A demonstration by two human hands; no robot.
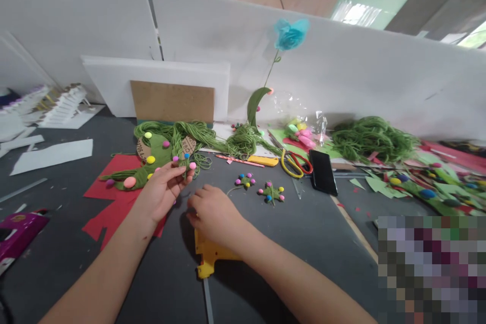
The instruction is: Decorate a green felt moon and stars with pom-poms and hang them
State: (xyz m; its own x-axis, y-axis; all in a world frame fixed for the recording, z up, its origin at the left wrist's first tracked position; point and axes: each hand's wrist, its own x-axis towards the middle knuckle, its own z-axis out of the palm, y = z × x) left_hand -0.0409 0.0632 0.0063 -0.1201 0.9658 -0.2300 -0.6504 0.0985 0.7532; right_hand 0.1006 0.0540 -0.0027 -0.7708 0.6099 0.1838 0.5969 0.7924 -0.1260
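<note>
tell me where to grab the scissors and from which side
Probably take the scissors by their red and yellow handle loops, with the right hand coming from the near side. The loops lie toward the person, while the blades point away. The phone sits close on the red loop's right, so coming in slightly from the left looks easier.

Craft workshop, dark worktable (304, 223), heaped green yarn (374, 139), scissors (297, 156), yellow glue gun (212, 249), coloured paper scraps (383, 186)

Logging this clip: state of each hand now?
Left hand: holding a green pompom piece.
Right hand: curled by the yellow glue gun; grip cannot be told.
</note>
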